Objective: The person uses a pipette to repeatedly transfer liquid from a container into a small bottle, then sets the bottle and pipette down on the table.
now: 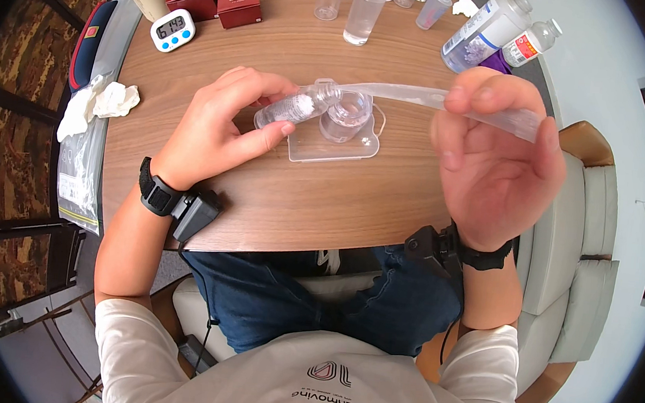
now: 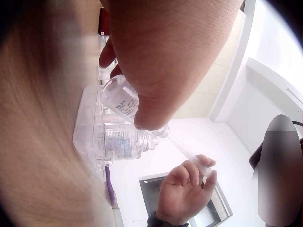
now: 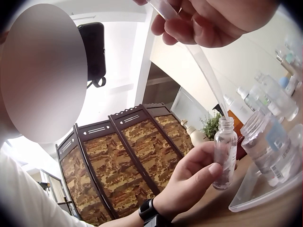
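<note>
My left hand [image 1: 218,119] grips a small clear bottle [image 1: 294,108] with print on its side, tilted over the table. A translucent plastic dropper [image 1: 405,94] is pinched between the right hand's [image 1: 503,167] thumb and fingers. In the right wrist view its thin tip reaches the mouth of the small bottle [image 3: 225,153]. Right beside that bottle stands an open, wide-mouthed clear jar [image 1: 342,123] with a label and clear contents. It sits on a shallow clear plastic tray [image 1: 313,155]. The left wrist view shows the jar [image 2: 118,142] and the raised right hand [image 2: 182,194].
Several clear bottles line the table's far side, among them a tall one [image 1: 365,13] and a large labelled one [image 1: 487,33]. Farther left are a white timer [image 1: 173,31] and two dark red boxes [image 1: 240,5]. Crumpled tissue [image 1: 116,100] lies by the left edge.
</note>
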Demonstrator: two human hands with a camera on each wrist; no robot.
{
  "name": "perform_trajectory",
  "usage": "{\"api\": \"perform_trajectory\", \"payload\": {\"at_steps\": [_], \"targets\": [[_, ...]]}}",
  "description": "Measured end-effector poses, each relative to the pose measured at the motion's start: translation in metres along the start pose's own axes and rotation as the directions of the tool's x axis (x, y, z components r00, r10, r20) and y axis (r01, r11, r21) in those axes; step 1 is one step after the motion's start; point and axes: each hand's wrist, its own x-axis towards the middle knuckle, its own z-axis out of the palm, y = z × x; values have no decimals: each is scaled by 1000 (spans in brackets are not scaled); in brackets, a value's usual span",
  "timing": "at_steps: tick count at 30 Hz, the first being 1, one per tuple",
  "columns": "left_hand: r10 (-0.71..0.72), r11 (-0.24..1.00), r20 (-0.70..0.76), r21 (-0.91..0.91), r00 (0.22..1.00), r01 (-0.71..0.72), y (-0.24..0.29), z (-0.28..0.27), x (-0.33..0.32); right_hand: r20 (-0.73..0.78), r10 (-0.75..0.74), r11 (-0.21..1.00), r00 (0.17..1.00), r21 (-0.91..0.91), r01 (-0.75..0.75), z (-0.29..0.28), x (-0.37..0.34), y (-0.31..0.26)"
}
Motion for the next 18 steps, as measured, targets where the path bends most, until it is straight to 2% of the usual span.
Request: {"api": "perform_trajectory", "payload": {"at_steps": [5, 7, 9, 10, 12, 16, 18], "targets": [[-23, 1000, -2, 6, 1000, 23, 2, -1, -1, -19, -60, 998, 998, -12, 60, -3, -2, -1], [-24, 1000, -6, 8, 1000, 24, 1, -1, -1, -135, 33, 989, 990, -140, -53, 2, -2, 4], [-30, 1000, -2, 3, 1000, 30, 2, 0, 0, -220, 197, 924, 955, -284, -256, 18, 0, 13], [-28, 1000, -1, 2, 1000, 28, 2, -1, 0, -222, 196, 924, 955, -284, -255, 24, 1, 18], [-33, 999, 4, 8, 999, 33, 2, -2, 0, -201, 350, 883, 915, -256, -393, 31, 1, 28], [-25, 1000, -9, 1, 1000, 25, 2, -1, 0, -141, 393, 861, 909, -291, -417, 29, 1, 32], [-17, 1000, -7, 4, 1000, 17, 0, -1, 0, -142, 389, 875, 910, -251, -413, 27, 1, 33]]}}
